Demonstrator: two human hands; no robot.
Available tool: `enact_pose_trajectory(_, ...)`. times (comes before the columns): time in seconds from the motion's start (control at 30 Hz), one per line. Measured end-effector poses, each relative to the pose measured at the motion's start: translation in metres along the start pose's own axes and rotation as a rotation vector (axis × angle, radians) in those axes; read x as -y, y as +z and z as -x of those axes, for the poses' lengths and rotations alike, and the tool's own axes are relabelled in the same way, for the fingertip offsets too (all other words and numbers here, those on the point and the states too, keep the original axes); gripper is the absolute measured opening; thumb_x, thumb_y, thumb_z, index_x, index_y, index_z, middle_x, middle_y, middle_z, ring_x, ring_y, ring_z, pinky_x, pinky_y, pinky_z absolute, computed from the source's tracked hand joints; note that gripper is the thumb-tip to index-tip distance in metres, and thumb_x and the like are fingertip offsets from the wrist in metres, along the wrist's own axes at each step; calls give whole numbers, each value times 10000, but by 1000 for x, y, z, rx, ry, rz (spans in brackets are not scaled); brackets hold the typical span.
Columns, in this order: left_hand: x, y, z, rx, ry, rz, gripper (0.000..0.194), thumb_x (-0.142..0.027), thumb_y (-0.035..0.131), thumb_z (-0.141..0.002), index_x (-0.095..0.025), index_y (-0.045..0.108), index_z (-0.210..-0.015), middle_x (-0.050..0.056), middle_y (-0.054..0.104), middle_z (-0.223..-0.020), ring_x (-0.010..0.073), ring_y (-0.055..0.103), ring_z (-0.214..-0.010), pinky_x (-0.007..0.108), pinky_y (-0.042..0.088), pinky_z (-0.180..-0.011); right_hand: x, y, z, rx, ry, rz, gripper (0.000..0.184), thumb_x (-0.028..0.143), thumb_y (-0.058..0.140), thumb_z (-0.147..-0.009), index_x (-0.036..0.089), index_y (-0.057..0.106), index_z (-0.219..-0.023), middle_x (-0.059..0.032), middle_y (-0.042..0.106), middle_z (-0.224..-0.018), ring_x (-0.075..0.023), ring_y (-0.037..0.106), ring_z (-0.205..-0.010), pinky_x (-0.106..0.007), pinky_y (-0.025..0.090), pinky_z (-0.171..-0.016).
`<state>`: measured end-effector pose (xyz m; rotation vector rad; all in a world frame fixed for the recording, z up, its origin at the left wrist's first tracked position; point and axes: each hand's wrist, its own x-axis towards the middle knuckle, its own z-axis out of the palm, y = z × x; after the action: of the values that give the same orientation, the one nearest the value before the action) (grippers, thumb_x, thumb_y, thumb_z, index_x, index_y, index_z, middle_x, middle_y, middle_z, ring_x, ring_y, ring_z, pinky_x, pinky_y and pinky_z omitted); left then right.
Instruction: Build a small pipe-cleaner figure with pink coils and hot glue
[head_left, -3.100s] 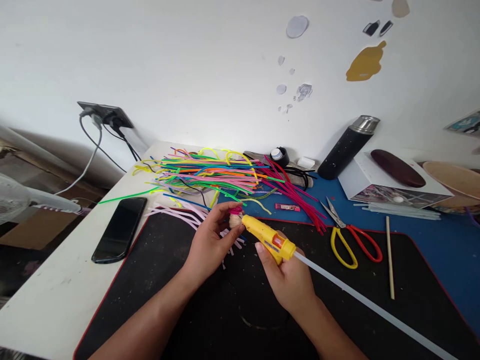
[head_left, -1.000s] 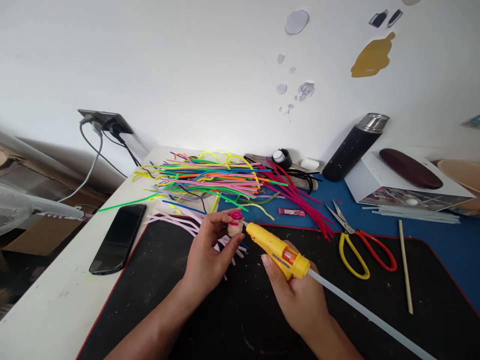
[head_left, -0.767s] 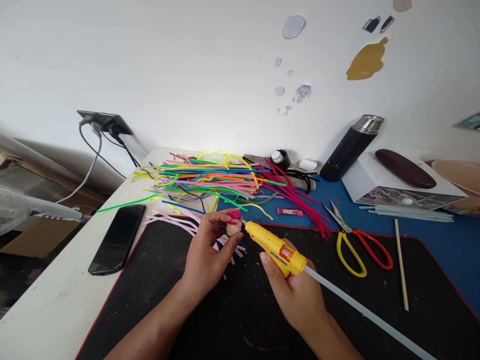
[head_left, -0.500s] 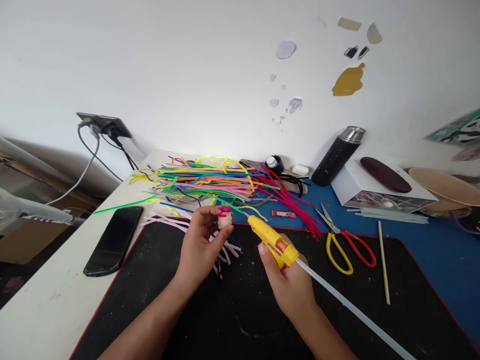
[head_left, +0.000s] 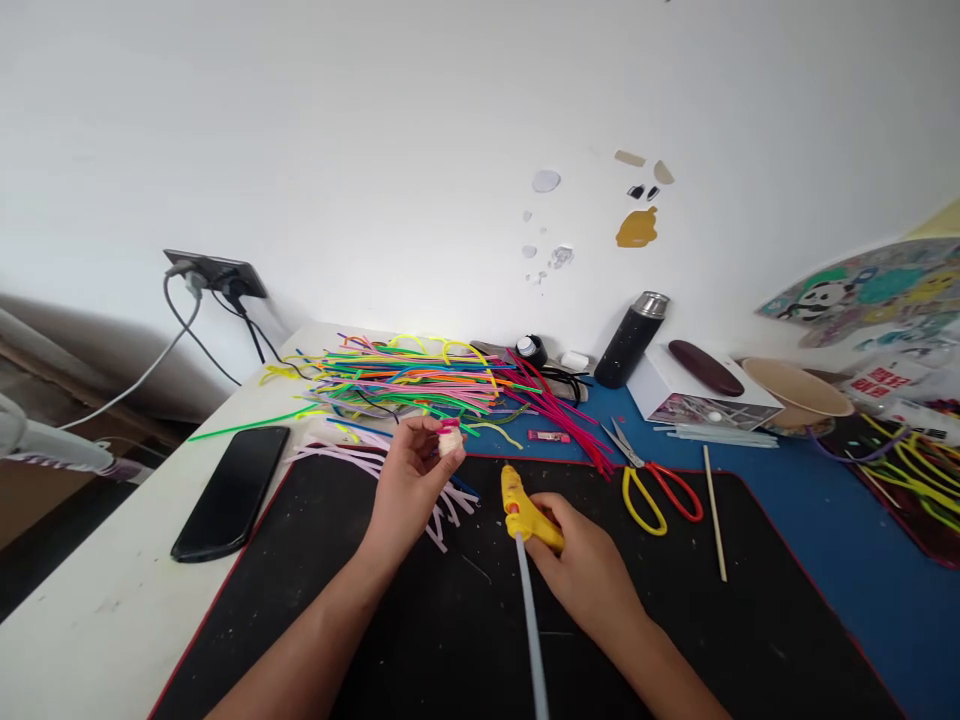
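Note:
Between thumb and fingers, my left hand [head_left: 416, 475] pinches a small cream-coloured piece with a pink top [head_left: 451, 437]; its exact kind is too small to make out. My right hand [head_left: 581, 550] is wrapped round the handle of a yellow hot glue gun [head_left: 525, 512], its nozzle pointing away from me. A long translucent glue stick [head_left: 531, 630] sticks out of the gun's back end toward me. The gun is apart from the cream piece, a little to its right. Both hands are above a black mat [head_left: 450, 650] with a red edge.
Colourful pipe cleaners [head_left: 405, 375] are heaped behind my left hand. A phone [head_left: 231, 492] lies at the left. To the right are scissors [head_left: 646, 480], a wooden stick [head_left: 715, 512], a black thermos [head_left: 632, 340], a white box [head_left: 660, 385] and spare glue sticks [head_left: 716, 435].
The glue gun has turned in my right hand, its nozzle moving from pointing left at the cream piece to pointing forward. My left hand keeps its pinch. The view has shifted up and right.

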<state>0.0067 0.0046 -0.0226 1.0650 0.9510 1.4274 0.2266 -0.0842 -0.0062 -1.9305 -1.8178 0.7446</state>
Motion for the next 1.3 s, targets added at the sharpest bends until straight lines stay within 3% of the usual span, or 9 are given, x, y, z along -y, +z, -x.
enact_pose_trajectory(0.13, 4, 2, 4, 32, 10, -27, 431, -353, 878, -819, -248, 545, -1070, 32, 730, -1019, 203, 740, -965, 325, 555, -879, -10, -6, 4, 53, -48, 58, 335, 252, 694, -921, 246, 703, -1255, -87, 770, -1199, -303, 732, -1100, -405, 540, -925)
enact_pose_trajectory(0.27, 5, 4, 7, 55, 29, -67, 397, -341, 846, -845, -248, 541, -1081, 30, 723, -1019, 188, 729, -923, 320, 562, -860, -10, -19, 2, 39, -128, 37, 211, 320, 712, -940, 269, 769, -1137, -58, 735, -1010, -272, 724, -950, -370, 540, -806)
enact_pose_trajectory(0.37, 6, 5, 9, 68, 42, -132, 365, -328, 820, -867, -246, 547, -1094, 29, 718, -1021, 192, 735, -946, 321, 574, -864, -1, -22, -6, -42, -108, -130, 201, 348, 660, -971, 255, 765, -1115, -35, 702, -895, -226, 687, -794, -342, 522, -717)
enact_pose_trajectory(0.53, 9, 8, 16, 102, 69, -234, 318, -291, 786, -888, -239, 566, -1112, 31, 714, -1022, 190, 745, -967, 331, 599, -886, 27, -6, -23, -42, -126, -434, 302, 406, 682, -949, 237, 708, -1197, -7, 672, -858, -196, 643, -747, -320, 500, -688)
enact_pose_trajectory(0.7, 10, 9, 18, 111, 108, -329, 283, -284, 766, -904, -238, 589, -1120, 51, 727, -1080, 199, 755, -1031, 346, 621, -914, 46, 10, -38, -150, -141, -516, 236, 455, 698, -936, 238, 665, -1026, 45, 549, -719, -168, 550, -645, -301, 431, -625)
enact_pose_trajectory(0.93, 6, 9, 24, 134, 213, -472, 246, -250, 714, -957, -251, 609, -1179, 67, 758, -1154, 205, 770, -1082, 364, 638, -952, 52, 21, -47, -194, -123, -608, 238, 468, 700, -946, 245, 618, -935, 58, 516, -686, -152, 506, -614, -286, 398, -591)
enact_pose_trajectory(1.1, 5, 9, 26, 142, 249, -518, 253, -195, 691, -952, -257, 610, -1183, 64, 764, -1159, 203, 774, -1099, 355, 650, -948, 51, 33, -47, -229, -80, -685, 327, 458, 779, -879, 258, 562, -1019, 85, 480, -697, -146, 498, -609, -272, 409, -580)
enact_pose_trajectory(1.3, 4, 9, 27, 186, 266, -586, 268, -167, 656, -948, -250, 613, -1200, 70, 768, -1155, 212, 785, -1079, 355, 654, -922, 51, 36, -46, -191, -110, -722, 461, 426, 765, -898, 251, 596, -1289, 62, 526, -798, -147, 546, -660, -277, 466, -629)
